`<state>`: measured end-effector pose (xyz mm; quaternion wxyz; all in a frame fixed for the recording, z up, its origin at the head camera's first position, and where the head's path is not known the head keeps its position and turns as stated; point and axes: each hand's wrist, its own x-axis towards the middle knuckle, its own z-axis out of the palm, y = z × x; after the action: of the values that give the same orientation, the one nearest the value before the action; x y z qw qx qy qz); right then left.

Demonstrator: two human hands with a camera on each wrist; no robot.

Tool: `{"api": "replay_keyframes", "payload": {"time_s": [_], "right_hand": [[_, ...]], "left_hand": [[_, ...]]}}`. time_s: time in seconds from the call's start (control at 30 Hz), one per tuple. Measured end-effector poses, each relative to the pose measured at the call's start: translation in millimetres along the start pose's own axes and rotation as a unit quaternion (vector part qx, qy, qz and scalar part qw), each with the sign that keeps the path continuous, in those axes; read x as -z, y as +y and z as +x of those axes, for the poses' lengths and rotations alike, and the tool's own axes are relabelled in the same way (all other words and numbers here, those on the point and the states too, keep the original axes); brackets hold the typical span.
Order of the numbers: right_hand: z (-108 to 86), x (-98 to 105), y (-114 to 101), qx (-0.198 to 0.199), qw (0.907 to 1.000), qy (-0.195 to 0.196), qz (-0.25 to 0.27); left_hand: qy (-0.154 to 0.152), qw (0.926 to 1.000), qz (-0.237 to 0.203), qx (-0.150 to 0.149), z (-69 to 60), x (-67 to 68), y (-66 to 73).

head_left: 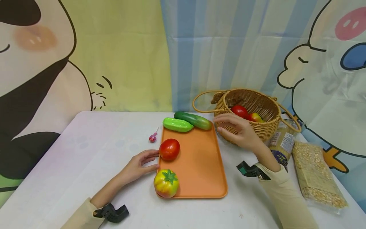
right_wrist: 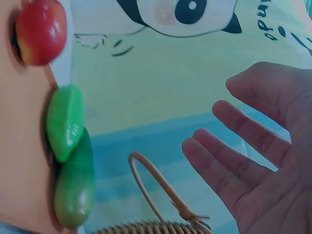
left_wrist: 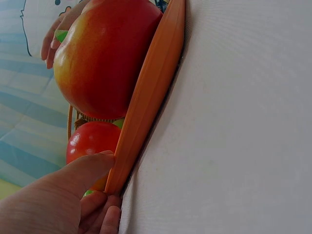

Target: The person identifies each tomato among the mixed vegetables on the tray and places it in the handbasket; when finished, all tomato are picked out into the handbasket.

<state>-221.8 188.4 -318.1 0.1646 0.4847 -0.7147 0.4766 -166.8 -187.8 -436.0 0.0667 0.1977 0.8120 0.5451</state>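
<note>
1. Touching the orange tray [head_left: 200, 165] along its left edge, the left hand [head_left: 136, 167] had its fingers and thumb relaxed and apart.
2. The right hand [head_left: 239, 131] hovered in front of the wicker basket [head_left: 264, 128], its fingers released and loosely extended.
3. A red fruit [head_left: 169, 149] sat at the tray's left side, a yellow-red fruit [head_left: 166, 183] at its near left corner.
4. Two green vegetables [head_left: 195, 121] lay along the far edge.
5. More red fruits [head_left: 239, 111] lay inside the basket.
</note>
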Motion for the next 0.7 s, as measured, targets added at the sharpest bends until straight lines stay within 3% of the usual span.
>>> {"api": "replay_keyframes", "payload": {"time_s": [0.23, 0.43, 0.7], "right_hand": [[-1.0, -27.4, -2.8, -0.012, 0.9963, -0.085, 0.005], [-1.2, -49.7, -7.9, -0.036, 0.9867, -0.157, -0.022], [-2.5, -71.0, -17.2, -0.077, 0.9737, -0.213, 0.019]], "left_hand": [[-0.003, 0.9999, -0.005, -0.015, 1.5, -0.4, 0.9], [-0.001, 0.9999, -0.006, -0.014, 1.6, -1.3, -0.1], [-0.002, 1.0000, -0.003, -0.005, 0.0, -0.1, 0.1]]}}
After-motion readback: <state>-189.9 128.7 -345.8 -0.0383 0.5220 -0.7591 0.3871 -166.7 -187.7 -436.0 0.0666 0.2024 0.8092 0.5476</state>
